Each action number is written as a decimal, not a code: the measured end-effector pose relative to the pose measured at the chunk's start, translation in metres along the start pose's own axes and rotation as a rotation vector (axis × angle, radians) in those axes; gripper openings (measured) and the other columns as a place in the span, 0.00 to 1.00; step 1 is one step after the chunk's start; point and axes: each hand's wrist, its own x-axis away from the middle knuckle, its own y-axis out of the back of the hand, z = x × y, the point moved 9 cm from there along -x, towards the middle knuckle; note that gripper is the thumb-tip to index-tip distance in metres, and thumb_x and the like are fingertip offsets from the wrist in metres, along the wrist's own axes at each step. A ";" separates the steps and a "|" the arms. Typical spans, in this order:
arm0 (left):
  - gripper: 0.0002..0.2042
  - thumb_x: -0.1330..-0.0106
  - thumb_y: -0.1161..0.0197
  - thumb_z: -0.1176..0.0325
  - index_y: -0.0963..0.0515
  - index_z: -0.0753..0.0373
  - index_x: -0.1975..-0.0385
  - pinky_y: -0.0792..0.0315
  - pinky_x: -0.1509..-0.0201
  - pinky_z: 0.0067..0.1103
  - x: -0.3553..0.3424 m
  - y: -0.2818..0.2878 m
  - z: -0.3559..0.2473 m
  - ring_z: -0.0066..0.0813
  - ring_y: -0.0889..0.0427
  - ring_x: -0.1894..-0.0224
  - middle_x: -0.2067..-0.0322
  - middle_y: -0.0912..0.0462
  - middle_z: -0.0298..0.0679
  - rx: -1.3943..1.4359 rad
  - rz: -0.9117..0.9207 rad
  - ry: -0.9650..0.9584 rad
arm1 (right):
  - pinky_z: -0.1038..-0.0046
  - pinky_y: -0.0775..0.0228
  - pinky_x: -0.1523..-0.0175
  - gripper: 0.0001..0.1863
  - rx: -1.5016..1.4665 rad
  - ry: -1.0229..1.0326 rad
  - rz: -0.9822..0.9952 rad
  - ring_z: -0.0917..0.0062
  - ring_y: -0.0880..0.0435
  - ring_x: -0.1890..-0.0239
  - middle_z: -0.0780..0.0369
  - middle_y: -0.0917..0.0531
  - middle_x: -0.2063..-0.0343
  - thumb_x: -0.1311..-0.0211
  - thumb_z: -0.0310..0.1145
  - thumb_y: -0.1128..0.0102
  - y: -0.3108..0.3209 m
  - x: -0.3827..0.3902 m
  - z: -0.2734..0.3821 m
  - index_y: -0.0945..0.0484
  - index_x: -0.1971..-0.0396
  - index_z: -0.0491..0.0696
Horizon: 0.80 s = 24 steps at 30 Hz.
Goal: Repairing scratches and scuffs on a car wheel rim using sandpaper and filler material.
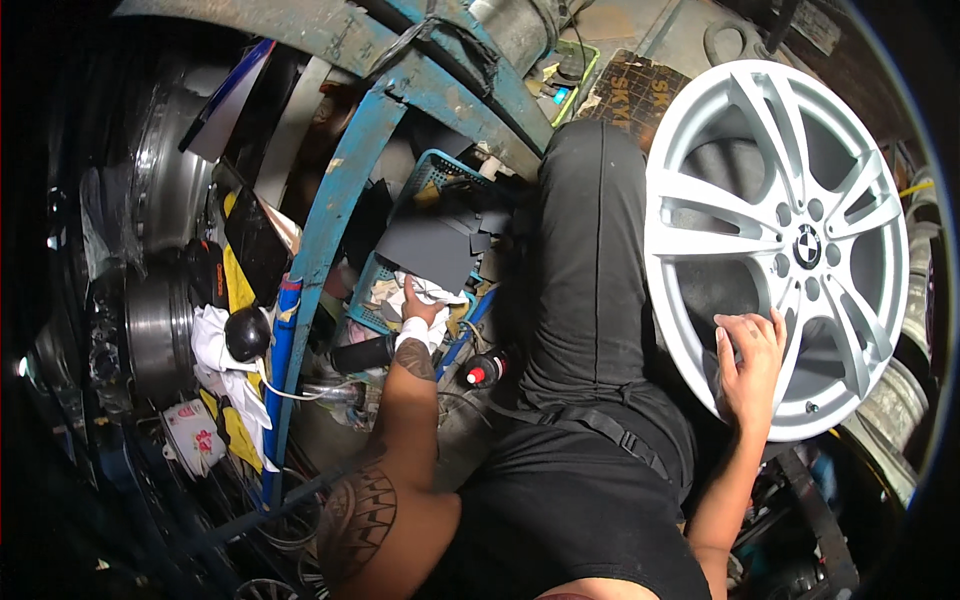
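A silver multi-spoke car wheel rim [712, 237] stands tilted at my right, with a round badge at its hub. My right hand [752, 365] rests against its lower spokes, fingers apart and slightly bent. At left, my left hand [421, 306] reaches into a blue plastic basket [366, 296]. It touches a crumpled white cloth [432, 287], just below a dark grey sheet [428, 248]. One finger is stretched out; the others are largely hidden, so I cannot make out a grip. A white band [414, 330] wraps that wrist.
A worn blue metal frame [335, 200] stands between the basket and metal wheels at far left. A dark bottle with a red cap [485, 370] lies near my left forearm. White cloth and a black ball-shaped item [247, 334] hang beside the frame. A green tray [577, 75] sits farther off.
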 end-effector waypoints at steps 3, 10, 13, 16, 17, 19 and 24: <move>0.27 0.50 0.20 0.65 0.19 0.51 0.47 0.20 0.42 0.38 -0.013 0.029 0.002 0.55 0.12 0.52 0.57 0.10 0.52 0.089 -0.250 0.017 | 0.54 0.44 0.24 0.07 -0.021 0.015 -0.007 0.66 0.16 0.51 0.62 0.11 0.62 0.34 0.28 0.36 0.003 -0.001 0.003 0.12 0.59 0.47; 0.09 0.44 0.35 0.67 0.13 0.63 0.68 0.21 0.47 0.34 -0.028 0.121 0.044 0.43 0.12 0.57 0.63 0.10 0.47 0.060 -0.413 -0.394 | 0.54 0.44 0.24 0.07 -0.101 0.042 -0.032 0.67 0.15 0.51 0.63 0.11 0.62 0.34 0.29 0.36 0.006 -0.005 0.005 0.12 0.60 0.47; 0.22 0.42 0.43 0.68 0.18 0.71 0.48 0.23 0.35 0.39 -0.038 0.084 0.081 0.50 0.14 0.46 0.48 0.14 0.52 1.306 -0.216 0.080 | 0.54 0.44 0.24 0.07 -0.078 0.020 -0.018 0.67 0.15 0.51 0.63 0.11 0.62 0.35 0.29 0.36 0.001 -0.002 0.003 0.12 0.60 0.48; 0.26 0.33 0.54 0.62 0.21 0.71 0.42 0.28 0.27 0.44 -0.017 0.112 0.059 0.54 0.17 0.39 0.42 0.16 0.54 1.612 -0.061 0.059 | 0.53 0.44 0.24 0.07 -0.077 0.030 -0.016 0.67 0.15 0.51 0.63 0.11 0.62 0.35 0.30 0.36 0.000 -0.002 0.003 0.12 0.60 0.48; 0.26 0.30 0.55 0.61 0.21 0.70 0.41 0.28 0.27 0.45 -0.008 0.112 0.045 0.54 0.17 0.39 0.42 0.17 0.54 1.665 -0.066 0.083 | 0.53 0.44 0.24 0.07 -0.064 0.027 -0.015 0.67 0.15 0.51 0.63 0.11 0.62 0.35 0.30 0.36 -0.001 -0.001 0.003 0.12 0.60 0.48; 0.24 0.24 0.55 0.60 0.21 0.69 0.40 0.27 0.30 0.48 0.023 0.119 -0.013 0.53 0.16 0.41 0.41 0.17 0.54 1.734 -0.096 0.100 | 0.53 0.44 0.24 0.08 -0.020 -0.005 -0.001 0.67 0.16 0.50 0.63 0.10 0.62 0.34 0.30 0.36 0.003 0.004 0.000 0.12 0.59 0.48; 0.19 0.25 0.46 0.62 0.19 0.66 0.43 0.23 0.34 0.43 0.037 0.159 -0.059 0.46 0.17 0.40 0.43 0.15 0.45 1.890 0.265 -0.343 | 0.54 0.45 0.24 0.07 -0.064 0.016 -0.006 0.67 0.15 0.50 0.62 0.10 0.62 0.34 0.31 0.36 0.006 0.000 0.001 0.12 0.59 0.48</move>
